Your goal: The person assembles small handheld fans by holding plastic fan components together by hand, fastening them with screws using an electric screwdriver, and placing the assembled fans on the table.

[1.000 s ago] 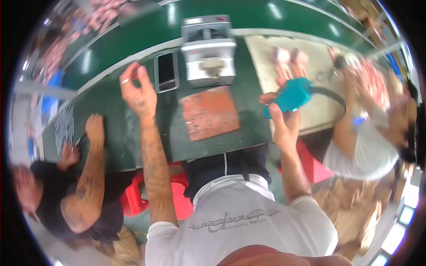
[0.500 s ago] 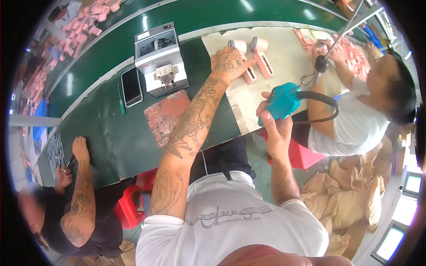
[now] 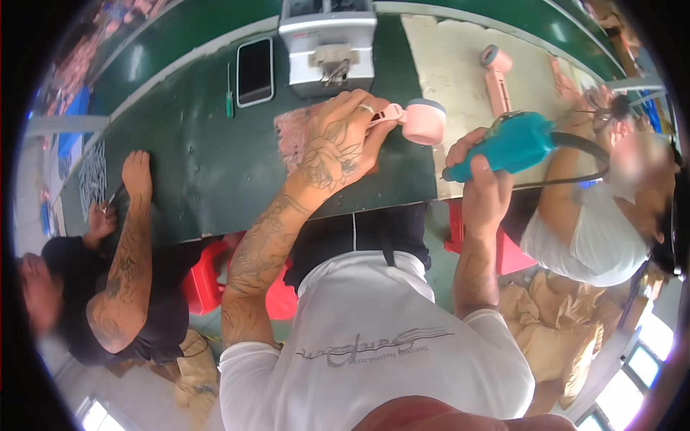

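My left hand [image 3: 334,147] is closed round the handle of a pink plastic housing [image 3: 422,123], whose round cup-like head with a grey rim points to the right. It holds the housing above the near part of the table, over a worn reddish mat [image 3: 290,138]. In my right hand [image 3: 487,197] is a teal electric screwdriver [image 3: 512,146] with a dark cord, its dark tip pointing left, apart from the housing. A second pink housing [image 3: 497,92] lies on the pale sheet [image 3: 456,79] beyond the screwdriver.
A grey-white machine [image 3: 328,36] stands at the table's far side. Left of it lie a phone [image 3: 256,70] and a green-handled screwdriver [image 3: 229,104]. Co-workers sit on both sides; the left one's hand [image 3: 136,172] is near grey pieces [image 3: 93,172].
My left hand has drawn one pink housing off the pale sheet, back toward me. The right hand with the electric screwdriver has shifted slightly right in the picture. The view has turned.
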Available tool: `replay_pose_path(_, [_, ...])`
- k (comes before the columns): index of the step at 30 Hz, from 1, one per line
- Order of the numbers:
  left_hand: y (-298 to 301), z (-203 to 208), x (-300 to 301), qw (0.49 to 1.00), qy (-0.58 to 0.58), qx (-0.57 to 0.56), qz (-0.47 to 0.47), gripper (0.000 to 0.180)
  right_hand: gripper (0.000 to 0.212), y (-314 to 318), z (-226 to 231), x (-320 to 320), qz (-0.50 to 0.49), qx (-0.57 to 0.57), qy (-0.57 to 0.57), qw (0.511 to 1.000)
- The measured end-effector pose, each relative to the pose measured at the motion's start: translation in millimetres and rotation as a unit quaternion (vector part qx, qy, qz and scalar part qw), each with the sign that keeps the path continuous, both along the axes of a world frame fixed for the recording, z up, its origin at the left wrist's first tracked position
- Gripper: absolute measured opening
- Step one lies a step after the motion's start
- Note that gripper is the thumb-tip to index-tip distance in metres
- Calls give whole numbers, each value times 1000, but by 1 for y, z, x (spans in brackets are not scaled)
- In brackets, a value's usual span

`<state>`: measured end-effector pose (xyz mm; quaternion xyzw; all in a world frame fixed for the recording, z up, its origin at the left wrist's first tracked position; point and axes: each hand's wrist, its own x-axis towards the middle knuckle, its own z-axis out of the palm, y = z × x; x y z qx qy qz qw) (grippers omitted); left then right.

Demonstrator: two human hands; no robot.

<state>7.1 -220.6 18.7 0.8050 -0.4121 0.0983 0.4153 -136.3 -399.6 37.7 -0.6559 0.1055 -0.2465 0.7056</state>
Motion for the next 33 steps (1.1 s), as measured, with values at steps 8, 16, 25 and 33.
replay_pose_path(8, [56, -18, 9, 993, 22, 116, -17, 21, 84, 46, 34, 73, 142, 109, -88, 980])
replay_pose_path(16, [60, -39, 11, 998, -69, -6, -9, 36, 55, 85, 26, 183, 45, -128, -161, 978])
replay_pose_path(25, [60, -42, 10, 998, -14, 40, 39, 40, 45, 84, 3, 196, 77, -193, -129, 970])
replay_pose_path(33, [60, -42, 13, 997, -33, 39, 56, 42, 51, 78, 17, 157, 66, -114, -117, 984])
